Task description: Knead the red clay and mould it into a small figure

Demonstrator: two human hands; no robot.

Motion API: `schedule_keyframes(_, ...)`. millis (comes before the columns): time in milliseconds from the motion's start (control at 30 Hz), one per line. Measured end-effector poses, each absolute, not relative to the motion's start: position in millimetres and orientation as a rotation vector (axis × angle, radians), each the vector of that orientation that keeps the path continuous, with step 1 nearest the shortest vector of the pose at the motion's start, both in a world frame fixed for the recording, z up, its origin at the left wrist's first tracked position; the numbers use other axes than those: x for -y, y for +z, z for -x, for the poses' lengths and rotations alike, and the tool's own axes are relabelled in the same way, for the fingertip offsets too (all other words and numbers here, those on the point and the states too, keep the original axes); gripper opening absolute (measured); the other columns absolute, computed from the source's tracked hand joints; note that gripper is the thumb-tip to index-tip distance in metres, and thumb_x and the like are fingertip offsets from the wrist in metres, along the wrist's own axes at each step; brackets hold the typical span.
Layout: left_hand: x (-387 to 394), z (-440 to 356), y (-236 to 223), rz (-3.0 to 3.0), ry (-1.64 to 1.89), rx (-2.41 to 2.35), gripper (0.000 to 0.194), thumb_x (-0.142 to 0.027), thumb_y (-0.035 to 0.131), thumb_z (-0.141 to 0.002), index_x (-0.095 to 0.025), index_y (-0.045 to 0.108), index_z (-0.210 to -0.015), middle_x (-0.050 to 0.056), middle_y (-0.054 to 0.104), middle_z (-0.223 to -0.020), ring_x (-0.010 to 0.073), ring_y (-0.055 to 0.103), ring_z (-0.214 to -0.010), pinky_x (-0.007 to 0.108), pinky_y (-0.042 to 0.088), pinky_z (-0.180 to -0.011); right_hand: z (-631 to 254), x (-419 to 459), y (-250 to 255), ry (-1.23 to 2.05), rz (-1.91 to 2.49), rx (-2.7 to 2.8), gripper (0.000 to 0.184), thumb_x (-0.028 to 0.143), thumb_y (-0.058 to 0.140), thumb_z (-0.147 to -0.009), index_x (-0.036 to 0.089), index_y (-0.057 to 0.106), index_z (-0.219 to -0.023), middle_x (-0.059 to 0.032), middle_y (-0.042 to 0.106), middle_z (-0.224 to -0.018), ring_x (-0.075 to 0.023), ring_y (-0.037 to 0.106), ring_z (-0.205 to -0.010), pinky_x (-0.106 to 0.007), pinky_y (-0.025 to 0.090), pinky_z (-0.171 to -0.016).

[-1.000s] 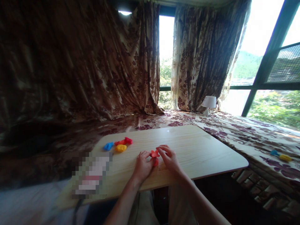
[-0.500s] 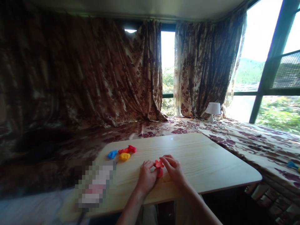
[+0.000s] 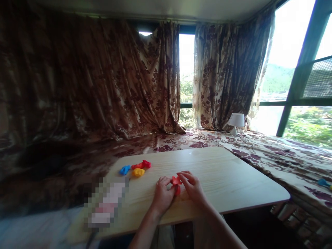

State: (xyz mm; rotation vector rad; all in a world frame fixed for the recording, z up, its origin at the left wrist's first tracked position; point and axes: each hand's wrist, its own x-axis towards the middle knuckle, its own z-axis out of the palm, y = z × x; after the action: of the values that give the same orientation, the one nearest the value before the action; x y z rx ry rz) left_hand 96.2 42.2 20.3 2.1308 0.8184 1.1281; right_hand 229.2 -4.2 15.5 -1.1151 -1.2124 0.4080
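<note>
Red and petal-edged, a small piece [image 3: 176, 180] sits over the bench [image 3: 228, 183], near its front edge. My left grip [image 3: 163, 195] pinches one side; my right grip [image 3: 193, 186] pinches the other, fingers [image 3: 190, 174] bent, both forearms [image 3: 145, 226] slanting inward.

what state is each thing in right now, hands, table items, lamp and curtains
left hand: fingers bent, gripping the red item
right hand: fingers bent, fingertips at the red item
red item: held, flared at the top
blue item: lying crumpled
yellow item: lying crumpled
lamp: upright, lit or not unclear
curtains: parted at the window
</note>
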Motion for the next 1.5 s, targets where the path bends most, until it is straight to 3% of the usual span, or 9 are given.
schedule_keyframes(233,-42.2,-95.4,20.2,-2.142,1.136,-0.818,0.012,-0.023,0.056,-0.074,-0.021,0.068,-0.076,0.003,0.067,-0.082,0.0204,0.056,-0.088,0.033,0.042,-0.085,-228.3,4.5,15.6,0.361,1.133,1.248,0.026,0.041,0.062,-0.078,0.019,0.073,-0.071,-0.0061,0.063,-0.080,-0.0192,0.061,-0.080,-0.027,0.050,-0.068)
schedule_keyframes(400,-41.9,-95.5,20.5,-2.143,1.129,-0.811,0.013,-0.024,0.056,-0.075,-0.021,0.068,-0.077,0.004,0.067,-0.083,0.0211,0.056,-0.089,0.034,0.042,-0.085,-229.4,6.4,19.0,0.341,1.160,1.234,0.030,0.041,0.054,-0.083,0.019,0.073,-0.075,-0.0059,0.065,-0.083,-0.0192,0.060,-0.083,-0.029,0.047,-0.077)
schedule_keyframes(600,-42.8,-96.4,20.0,-2.145,1.146,-0.820,0.013,-0.024,0.056,-0.075,-0.021,0.068,-0.076,0.004,0.068,-0.082,0.0205,0.056,-0.088,0.034,0.043,-0.085,-230.9,4.5,14.5,0.421,1.120,1.189,0.026,0.040,0.059,-0.079,0.016,0.068,-0.073,-0.0069,0.062,-0.083,-0.0196,0.060,-0.081,-0.026,0.050,-0.064)
schedule_keyframes(1500,-40.8,-96.4,22.2,-2.144,1.117,-0.826,0.015,-0.022,0.057,-0.074,-0.023,0.070,-0.082,0.002,0.067,-0.083,0.0197,0.055,-0.089,0.033,0.042,-0.086,-229.2,10.3,19.6,0.315,1.116,1.239,0.022,0.033,0.056,-0.082,0.018,0.068,-0.072,-0.0048,0.061,-0.081,-0.0164,0.059,-0.077,-0.026,0.049,-0.066)
